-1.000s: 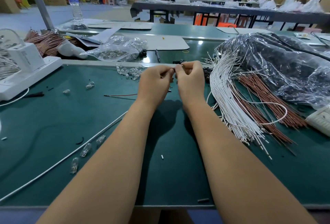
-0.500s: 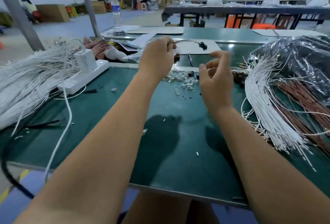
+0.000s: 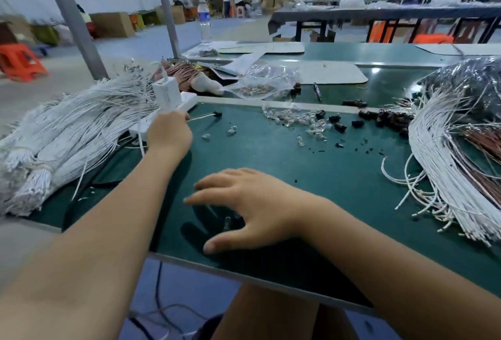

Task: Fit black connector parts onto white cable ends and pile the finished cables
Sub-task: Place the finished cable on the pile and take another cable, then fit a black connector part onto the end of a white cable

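Nearest the viewer, a person's right hand (image 3: 249, 204) is hovering low over the green work mat (image 3: 271, 166), fingers spread and relaxed, holding nothing; a small clear part (image 3: 227, 222) is lying on the mat just under the palm.

Further out and to the left, the left hand (image 3: 169, 133) is pinching a white cable (image 3: 200, 116) whose free end is pointing right and carrying a black connector (image 3: 217, 114). The fingers are curled round the cable. This hand is reaching toward the big pile of finished white cables (image 3: 67, 128) at the mat's left edge, beside a white power strip (image 3: 173, 103).

Judging from this, the fitting looks done for this cable and the piling step is in hand. The next move is probably calling for letting the cable go onto the pile, then reaching right for fresh stock.

Beyond the hands, loose black connector parts (image 3: 357, 123) and clear pieces (image 3: 298, 120) are lying scattered mid-mat. At the right, a fan of unfinished white cables (image 3: 444, 166) is spilling from a plastic bag (image 3: 466, 87). Far off, a water bottle (image 3: 204, 23) is standing on the next bench
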The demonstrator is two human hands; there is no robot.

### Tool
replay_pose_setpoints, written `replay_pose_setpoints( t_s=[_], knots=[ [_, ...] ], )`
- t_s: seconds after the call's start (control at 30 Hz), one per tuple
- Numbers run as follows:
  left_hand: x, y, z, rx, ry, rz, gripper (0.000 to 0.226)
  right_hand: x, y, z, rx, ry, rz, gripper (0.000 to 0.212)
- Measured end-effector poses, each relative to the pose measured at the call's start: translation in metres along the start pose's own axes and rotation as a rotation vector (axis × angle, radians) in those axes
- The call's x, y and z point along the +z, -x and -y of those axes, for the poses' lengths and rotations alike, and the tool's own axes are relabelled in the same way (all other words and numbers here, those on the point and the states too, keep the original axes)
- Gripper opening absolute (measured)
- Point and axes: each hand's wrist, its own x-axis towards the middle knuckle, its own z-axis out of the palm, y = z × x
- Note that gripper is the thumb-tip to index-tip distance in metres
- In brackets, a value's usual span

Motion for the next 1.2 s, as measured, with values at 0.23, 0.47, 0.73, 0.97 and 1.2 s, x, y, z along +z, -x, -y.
replay_pose_setpoints(
  t_s=[0.23,0.47,0.73,0.97,1.2],
  knots=[
    [0.002,0.006,-0.004,0.451,0.070,-0.241,0.041,0.005,-0.007,-0.039,0.194,0.177,0.162,0.044],
    [0.036,0.003,-0.048,0.347,0.088,0.430,0.048,-0.010,0.015,-0.110,0.640,0.211,-0.007,0.044],
    [0.041,0.014,-0.120,0.267,0.540,0.494,0.052,-0.036,0.055,-0.132,0.859,0.257,-0.539,0.032],
    [0.048,0.042,-0.210,0.238,0.633,0.194,0.040,-0.058,0.118,-0.151,1.443,0.398,-0.541,0.024],
    [0.050,0.050,-0.260,0.589,0.505,0.104,0.052,-0.063,0.127,-0.161,1.566,0.423,-0.504,0.025]
  ],
)
